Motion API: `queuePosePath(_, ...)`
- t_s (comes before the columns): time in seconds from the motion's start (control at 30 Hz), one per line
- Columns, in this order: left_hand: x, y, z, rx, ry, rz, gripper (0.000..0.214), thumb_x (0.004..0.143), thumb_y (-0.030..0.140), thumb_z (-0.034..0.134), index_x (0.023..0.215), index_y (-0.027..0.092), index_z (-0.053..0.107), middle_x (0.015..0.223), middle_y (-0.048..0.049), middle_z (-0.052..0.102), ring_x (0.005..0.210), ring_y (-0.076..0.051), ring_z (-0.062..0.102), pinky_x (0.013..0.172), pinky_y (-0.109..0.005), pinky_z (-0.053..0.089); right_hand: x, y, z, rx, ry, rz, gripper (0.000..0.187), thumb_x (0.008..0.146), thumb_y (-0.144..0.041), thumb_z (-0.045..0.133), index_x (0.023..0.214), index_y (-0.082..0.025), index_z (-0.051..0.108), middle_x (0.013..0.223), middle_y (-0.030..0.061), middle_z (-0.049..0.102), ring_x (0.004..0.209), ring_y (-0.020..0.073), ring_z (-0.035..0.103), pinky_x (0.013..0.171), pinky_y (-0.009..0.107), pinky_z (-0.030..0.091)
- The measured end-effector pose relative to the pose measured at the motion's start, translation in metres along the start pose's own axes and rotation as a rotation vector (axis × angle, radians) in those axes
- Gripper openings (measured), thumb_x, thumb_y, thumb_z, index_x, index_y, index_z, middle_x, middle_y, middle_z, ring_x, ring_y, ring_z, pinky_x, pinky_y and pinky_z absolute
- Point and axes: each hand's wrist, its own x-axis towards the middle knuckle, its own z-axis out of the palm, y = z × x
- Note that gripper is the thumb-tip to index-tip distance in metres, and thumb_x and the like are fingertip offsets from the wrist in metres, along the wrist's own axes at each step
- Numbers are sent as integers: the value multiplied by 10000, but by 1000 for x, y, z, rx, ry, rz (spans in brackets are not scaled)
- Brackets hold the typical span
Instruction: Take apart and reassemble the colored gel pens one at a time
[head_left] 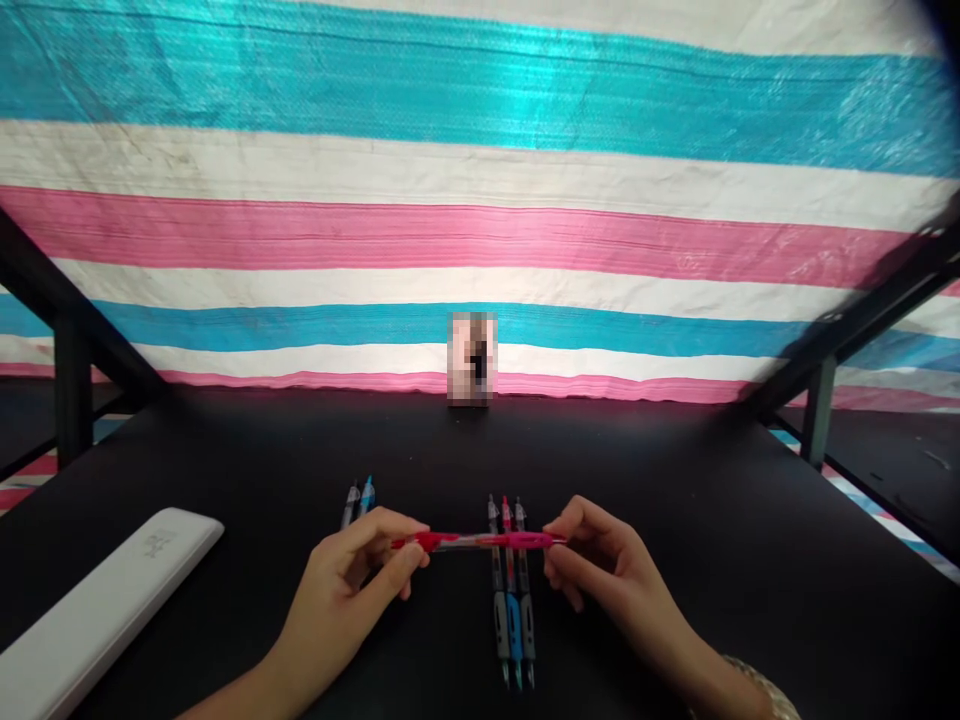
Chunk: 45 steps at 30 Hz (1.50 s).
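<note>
A pink pen (480, 541) with a clear middle is held level above the table. My left hand (367, 570) pinches its red end, and my right hand (600, 555) pinches the tip beyond the pink grip. Beneath it, three pens lie side by side: a grey one (501, 615), a blue-gripped one with a red top (514, 620) and another grey one (528, 620). Partly covered by my left hand are a dark pen (350, 503) and a light blue pen (367, 496).
A long white box (112, 610) lies at the left on the black table (637, 450). At the far edge stands a small pixelated object (472, 360). Black metal bars rise on both sides, before a striped tarp (480, 230).
</note>
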Motion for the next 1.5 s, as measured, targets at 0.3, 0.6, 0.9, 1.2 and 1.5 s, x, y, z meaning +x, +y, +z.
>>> queuePosePath(0.3, 4, 0, -7, -138, 112, -69, 134, 910, 315, 663, 899, 207, 742, 703, 5, 681, 550, -109, 581, 563, -207, 479, 0, 7, -9, 169, 143, -140, 200, 816, -286, 786, 782, -182, 618, 622, 1, 668, 535, 119, 553, 483, 213, 415)
queuePosePath(0.6, 4, -2, -10, -213, 161, -78, 140, 910, 319, 670, 893, 197, 735, 704, 7, 648, 577, -121, 556, 569, -227, 447, 0, 6, -12, 215, 210, -168, 130, 775, -215, 771, 747, -180, 649, 573, -15, 635, 509, 105, 517, 477, 199, 366)
queuePosePath(0.9, 5, -1, -8, -235, 170, -92, 135, 903, 314, 671, 870, 201, 737, 695, 11, 643, 575, -120, 546, 562, -225, 442, 0, 7, -14, 194, 213, -189, 102, 765, -190, 762, 752, -187, 661, 588, -14, 640, 511, 108, 522, 467, 201, 361)
queuePosePath(1.2, 4, 2, -7, -208, 151, -109, 150, 895, 311, 667, 860, 185, 741, 678, -1, 652, 563, -130, 558, 554, -236, 450, -3, 7, -13, 185, 193, -220, 112, 794, -234, 779, 785, -202, 672, 615, -11, 646, 530, 123, 532, 477, 220, 386)
queuePosePath(1.5, -2, 0, 2, -171, -44, -134, 175, 909, 352, 674, 888, 189, 735, 710, -23, 704, 552, -131, 608, 562, -232, 499, -10, 13, -2, -171, 66, -278, 72, 923, -257, 698, 906, -222, 637, 789, 22, 654, 610, 141, 594, 543, 249, 473)
